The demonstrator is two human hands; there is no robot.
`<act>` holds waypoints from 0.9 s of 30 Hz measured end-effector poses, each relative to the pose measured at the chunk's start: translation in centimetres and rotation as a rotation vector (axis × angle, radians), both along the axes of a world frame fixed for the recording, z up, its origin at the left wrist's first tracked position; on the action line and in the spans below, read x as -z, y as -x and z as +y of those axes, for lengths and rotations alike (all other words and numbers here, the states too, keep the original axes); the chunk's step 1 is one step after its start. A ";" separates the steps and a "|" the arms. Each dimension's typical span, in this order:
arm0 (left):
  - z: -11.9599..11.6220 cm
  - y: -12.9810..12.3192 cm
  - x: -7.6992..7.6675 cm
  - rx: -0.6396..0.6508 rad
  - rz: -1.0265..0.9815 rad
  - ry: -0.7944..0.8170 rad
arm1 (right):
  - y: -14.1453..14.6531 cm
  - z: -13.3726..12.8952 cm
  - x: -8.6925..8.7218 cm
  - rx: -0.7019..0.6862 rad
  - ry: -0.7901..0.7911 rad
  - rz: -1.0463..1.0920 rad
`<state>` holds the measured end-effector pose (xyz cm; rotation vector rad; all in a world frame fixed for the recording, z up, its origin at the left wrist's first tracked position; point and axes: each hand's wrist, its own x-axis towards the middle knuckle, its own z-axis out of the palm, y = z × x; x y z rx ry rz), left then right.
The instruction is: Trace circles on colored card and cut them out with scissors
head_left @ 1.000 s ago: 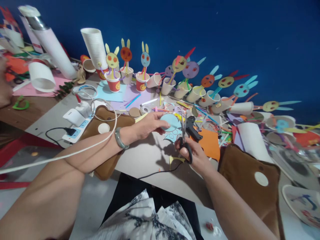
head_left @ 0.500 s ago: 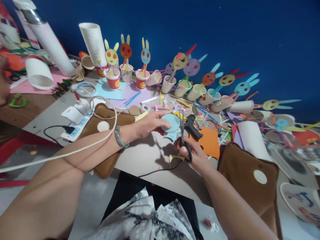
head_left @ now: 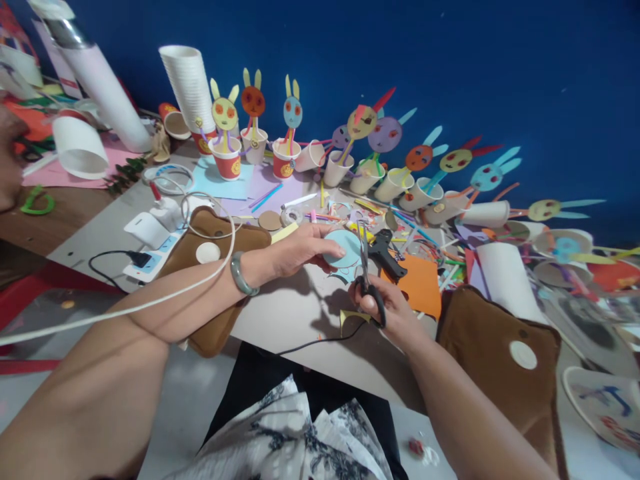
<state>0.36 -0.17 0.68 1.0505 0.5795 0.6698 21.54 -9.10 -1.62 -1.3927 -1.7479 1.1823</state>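
Between thumb and fingers my left hand [head_left: 303, 249] pinches a light-blue paper disc [head_left: 345, 248]. Black-handled scissors [head_left: 365, 257] are in my right hand [head_left: 387, 303], with the blades pointing up and away from me beside the disc's right edge. Whether the blades touch the paper, I cannot tell. Just under the disc lies a light-blue paper scrap [head_left: 346, 273]. A black glue gun [head_left: 387, 255] rests right of the scissors, next to an orange paper sheet [head_left: 423, 287].
Along the blue wall stand several paper cups with rabbit figures [head_left: 228, 157]. A stack of white cups [head_left: 186, 83] is behind them. A power strip [head_left: 155, 257] with a white cable lies left, brown pouches [head_left: 500, 360] on both sides. Another person's hand [head_left: 10, 157] shows at far left.
Hardly anything differs. The whole view has shifted very slightly; both hands keep their hold on the disc and the scissors.
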 end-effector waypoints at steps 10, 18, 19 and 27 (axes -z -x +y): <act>-0.1 0.0 -0.1 0.007 -0.005 -0.018 | 0.1 0.0 -0.2 0.008 -0.015 -0.002; 0.0 0.0 0.0 0.022 -0.018 -0.018 | 0.0 0.0 -0.1 0.006 -0.004 -0.001; 0.0 0.0 0.0 0.022 -0.017 -0.016 | 0.0 0.0 -0.1 0.008 0.000 -0.001; -0.2 0.0 -0.1 0.003 0.000 -0.007 | 0.0 0.1 0.1 0.010 0.000 0.008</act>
